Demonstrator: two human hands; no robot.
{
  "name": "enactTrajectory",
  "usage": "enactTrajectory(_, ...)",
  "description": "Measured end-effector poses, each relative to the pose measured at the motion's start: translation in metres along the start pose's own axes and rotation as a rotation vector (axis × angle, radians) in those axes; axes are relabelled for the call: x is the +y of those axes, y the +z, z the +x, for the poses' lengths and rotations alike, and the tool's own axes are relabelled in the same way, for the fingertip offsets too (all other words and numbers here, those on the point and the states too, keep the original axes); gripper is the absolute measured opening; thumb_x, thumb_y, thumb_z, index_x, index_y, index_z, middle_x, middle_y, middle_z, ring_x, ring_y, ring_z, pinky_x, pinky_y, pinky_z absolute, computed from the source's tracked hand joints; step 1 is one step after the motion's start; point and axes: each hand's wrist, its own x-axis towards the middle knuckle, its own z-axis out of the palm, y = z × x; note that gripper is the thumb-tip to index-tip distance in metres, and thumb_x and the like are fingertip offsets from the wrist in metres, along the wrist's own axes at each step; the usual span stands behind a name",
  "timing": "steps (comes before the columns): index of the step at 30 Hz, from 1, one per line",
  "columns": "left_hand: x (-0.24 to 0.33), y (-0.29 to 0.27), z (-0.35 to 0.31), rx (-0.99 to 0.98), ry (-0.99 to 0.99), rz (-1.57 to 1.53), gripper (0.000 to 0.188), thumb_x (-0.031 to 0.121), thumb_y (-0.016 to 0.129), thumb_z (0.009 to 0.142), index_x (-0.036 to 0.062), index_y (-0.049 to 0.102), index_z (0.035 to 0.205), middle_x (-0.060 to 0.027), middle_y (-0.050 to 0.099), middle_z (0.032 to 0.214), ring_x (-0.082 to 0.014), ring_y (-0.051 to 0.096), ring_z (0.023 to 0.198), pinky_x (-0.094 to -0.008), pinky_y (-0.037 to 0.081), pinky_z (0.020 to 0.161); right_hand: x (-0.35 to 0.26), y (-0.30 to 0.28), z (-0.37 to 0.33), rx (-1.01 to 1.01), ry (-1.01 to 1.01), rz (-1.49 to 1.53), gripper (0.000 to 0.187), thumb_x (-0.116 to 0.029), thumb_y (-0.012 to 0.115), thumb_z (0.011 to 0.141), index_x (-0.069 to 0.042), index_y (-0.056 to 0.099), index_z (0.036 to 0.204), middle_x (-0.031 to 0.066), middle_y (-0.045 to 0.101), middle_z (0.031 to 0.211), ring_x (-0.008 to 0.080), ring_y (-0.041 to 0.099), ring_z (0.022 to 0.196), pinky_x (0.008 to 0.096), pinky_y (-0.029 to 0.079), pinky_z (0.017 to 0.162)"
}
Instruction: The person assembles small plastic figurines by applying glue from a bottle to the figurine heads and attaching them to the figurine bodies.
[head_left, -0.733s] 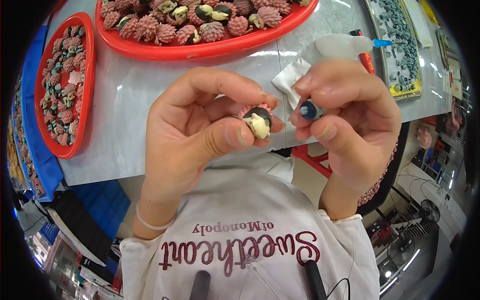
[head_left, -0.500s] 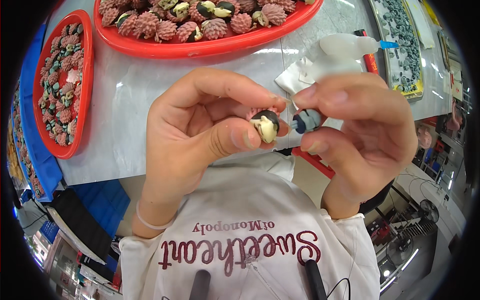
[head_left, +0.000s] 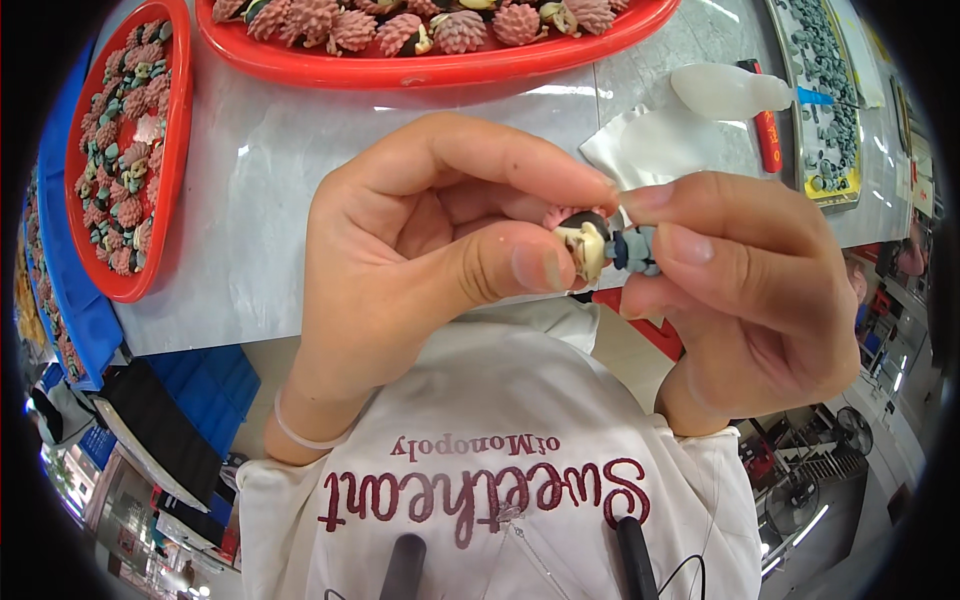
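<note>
Left hand nearly closed, pinches small rounded pink-black-cream figurine head | right hand likewise, pinches stubby blue-grey figurine body | head, body appear touching, between hands, above glossy grey worktop

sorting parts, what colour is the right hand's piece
The piece is grey-blue and dark navy, clearest in the head view.

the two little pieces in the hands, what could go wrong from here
The pink, black and cream piece and the blue-grey piece are pinched between fingers of the left hand and right hand, so either could slip; near the front edge of the grey table in this view, it might drop to the floor. The pieces meet or nearly meet, so pressing at an angle could mark one.
</note>
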Motion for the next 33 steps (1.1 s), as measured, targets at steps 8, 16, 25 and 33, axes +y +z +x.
enactTrajectory(8, 0.000, -0.001, 0.000, -0.008, 0.004, -0.006, 0.042, 0.029, 0.070, 0.066, -0.0008, 0.052, 0.089, -0.0113, 0.055, 0.086, -0.0149, 0.054, 0.078, -0.0238, 0.043, 0.069, -0.011, -0.001, 0.002, -0.096, 0.000, -0.265, 0.030, 0.016, 0.059, 0.060, -0.001, 0.055, 0.084, 0.0211, 0.057, 0.079, 0.0197, 0.058, 0.063, 0.0220, 0.048, 0.047)
enactTrajectory(16, -0.001, 0.000, 0.001, 0.002, 0.008, -0.026, 0.042, 0.028, 0.070, 0.065, -0.0014, 0.052, 0.089, -0.0104, 0.055, 0.085, -0.0141, 0.053, 0.077, -0.0228, 0.042, 0.069, -0.027, 0.010, 0.013, -0.110, 0.038, -0.475, 0.033, 0.011, 0.066, 0.054, -0.001, 0.055, 0.083, 0.0189, 0.058, 0.076, 0.0197, 0.058, 0.061, 0.0226, 0.049, 0.048)
enactTrajectory(25, 0.001, 0.000, 0.001, 0.003, -0.007, -0.037, 0.041, 0.027, 0.070, 0.065, -0.0018, 0.053, 0.088, -0.0088, 0.055, 0.083, -0.0118, 0.051, 0.073, -0.0206, 0.040, 0.065, -0.026, 0.014, 0.015, -0.104, -0.005, -0.527, 0.032, 0.010, 0.068, 0.052, 0.001, 0.055, 0.080, 0.0189, 0.058, 0.074, 0.0205, 0.059, 0.062, 0.0223, 0.048, 0.047)
enactTrajectory(33, 0.001, 0.001, 0.002, 0.007, -0.006, -0.059, 0.041, 0.027, 0.071, 0.065, -0.0019, 0.053, 0.088, -0.0084, 0.055, 0.083, -0.0110, 0.051, 0.072, -0.0201, 0.040, 0.065, -0.026, 0.015, 0.015, -0.065, -0.019, -0.549, 0.032, 0.007, 0.069, 0.050, 0.002, 0.055, 0.078, 0.0188, 0.058, 0.073, 0.0207, 0.059, 0.062, 0.0223, 0.048, 0.047)
